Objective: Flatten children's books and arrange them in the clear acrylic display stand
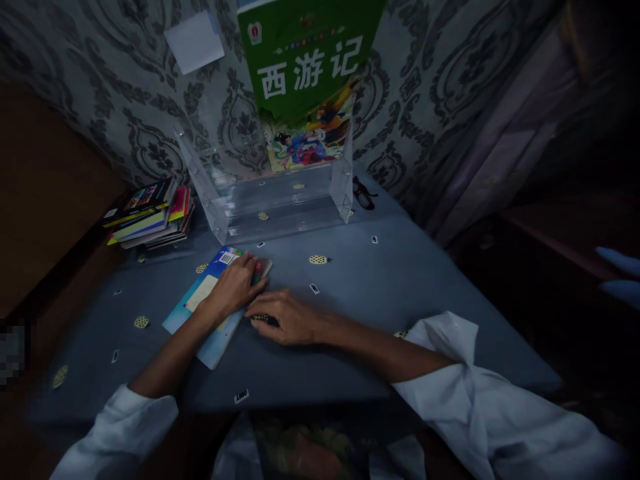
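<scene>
Head view: left fingers (246, 263) extended on blue book (203, 292); right fingers (269, 305) loosely curled alongside.

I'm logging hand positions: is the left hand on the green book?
No, the left hand lies on the blue book, apart from the green book.

blue book (201, 294) lies flat, slanted, on tabletop (385, 287)

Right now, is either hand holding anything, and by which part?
I can't tell whether anything is gripped: the left hand lies on the far part of the blue book, the right hand at its right edge.
</scene>
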### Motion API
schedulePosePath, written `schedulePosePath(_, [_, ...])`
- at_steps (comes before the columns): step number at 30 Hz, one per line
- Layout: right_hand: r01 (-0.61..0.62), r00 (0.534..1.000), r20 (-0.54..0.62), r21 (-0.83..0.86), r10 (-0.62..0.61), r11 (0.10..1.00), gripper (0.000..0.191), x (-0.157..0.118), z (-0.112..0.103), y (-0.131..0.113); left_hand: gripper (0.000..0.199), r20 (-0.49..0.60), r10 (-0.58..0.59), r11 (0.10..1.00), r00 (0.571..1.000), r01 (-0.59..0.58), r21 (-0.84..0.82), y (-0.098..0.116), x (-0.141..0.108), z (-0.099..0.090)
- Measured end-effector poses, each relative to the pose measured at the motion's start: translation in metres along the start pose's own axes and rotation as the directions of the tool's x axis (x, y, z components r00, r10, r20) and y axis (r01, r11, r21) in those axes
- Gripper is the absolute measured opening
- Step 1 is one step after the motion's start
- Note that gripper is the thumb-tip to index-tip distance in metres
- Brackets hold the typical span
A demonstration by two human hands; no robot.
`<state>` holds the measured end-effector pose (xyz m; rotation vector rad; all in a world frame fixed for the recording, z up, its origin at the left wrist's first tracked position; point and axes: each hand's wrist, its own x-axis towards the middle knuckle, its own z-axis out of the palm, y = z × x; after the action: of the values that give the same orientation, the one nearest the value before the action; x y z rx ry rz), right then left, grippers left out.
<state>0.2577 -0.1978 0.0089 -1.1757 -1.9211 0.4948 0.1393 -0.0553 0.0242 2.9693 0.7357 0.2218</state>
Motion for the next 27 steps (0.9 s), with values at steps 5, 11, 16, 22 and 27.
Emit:
schedulePosePath(5, [-0.113, 0.984, -0.130, 0.065, 0.121, 0.991, 0.020, 0.004, -0.007, 0.009, 0.036, 0.000, 0.010, 1.000, 1.000, -0.010, 0.000, 0.003, -0.015, 0.001])
schedulePosePath(11, [-0.329, 0.817, -0.414, 0.238, 0.402, 0.914, 0.025, 0.015, -0.024, 0.048, 0.022, 0.023, -0.017, 0.997, 1.000, 0.015, 0.069, 0.014, -0.010, -0.008])
schedulePosePath(16, [-0.362, 0.813, -0.378, 0.268, 0.443, 0.893, 0.039, 0.015, -0.029, 0.060, 0.014, 0.026, -0.044, 0.994, 0.999, 0.041, 0.104, 0.021, -0.008, -0.014])
schedulePosePath(22, [-0.360, 0.827, -0.366, 0.239, 0.427, 0.902, 0.038, 0.014, -0.028, 0.056, 0.011, -0.039, -0.012, 0.995, 0.999, 0.016, 0.100, 0.020, -0.011, -0.010])
schedulePosePath(27, [-0.375, 0.825, -0.364, 0.220, 0.432, 0.901, 0.039, 0.014, -0.029, 0.055, 0.013, -0.072, -0.002, 0.993, 0.997, 0.011, 0.122, 0.019, -0.011, -0.007])
